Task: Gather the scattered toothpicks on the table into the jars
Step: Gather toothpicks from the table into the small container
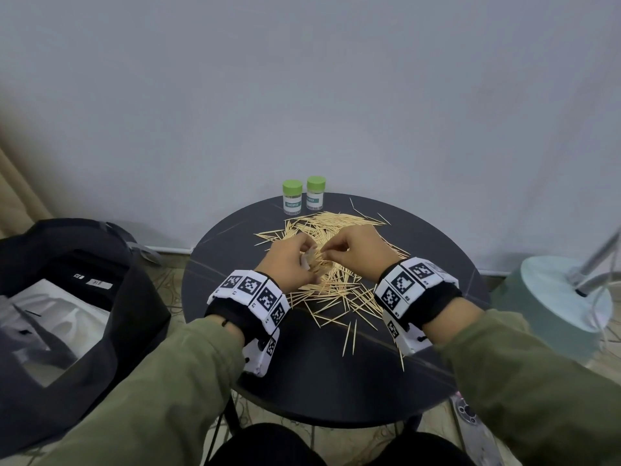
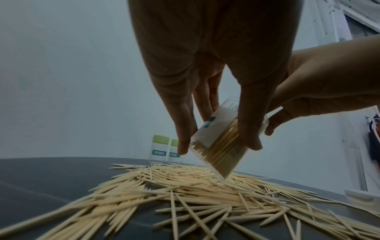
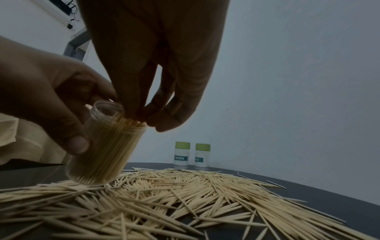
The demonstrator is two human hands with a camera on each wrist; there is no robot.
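Fingers (image 3: 141,112) at open jar (image 3: 102,146) over dark round table (image 1: 302,364), grey wall (image 1: 302,95) behind

The word "TOOTHPICK" stands in white capitals on a teal band across the white label of the left green-capped jar (image 2: 159,150) at the far edge of the bench (image 1: 420,250). The right green-capped jar (image 3: 202,156) beside it carries the same band, but there only "OTHPICK" or "PICK" shows. The teal patch on the label of the open jar (image 2: 218,146) is too blurred to read, as are the square black-and-white coded markers (image 1: 251,285) on both wrist bands.
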